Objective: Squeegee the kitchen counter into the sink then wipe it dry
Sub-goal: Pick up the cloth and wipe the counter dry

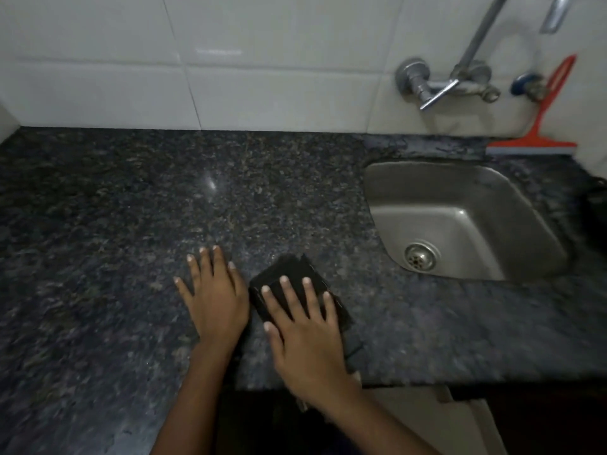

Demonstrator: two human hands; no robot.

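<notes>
A dark speckled granite counter [147, 208] fills most of the view. My right hand [305, 323] lies flat, fingers spread, pressing a folded black cloth [289, 269] onto the counter near its front edge. My left hand [213, 290] rests flat on the bare counter just left of the cloth, holding nothing. A steel sink [460, 218] is set into the counter at the right. A red squeegee [538, 136] leans against the wall tiles behind the sink, its blade on the counter.
A chrome wall tap [440, 87] with a long spout hangs over the sink. White tiles [230, 60] back the counter. The counter's front edge [427, 382] runs below my right hand, with a pale cabinet front beneath it.
</notes>
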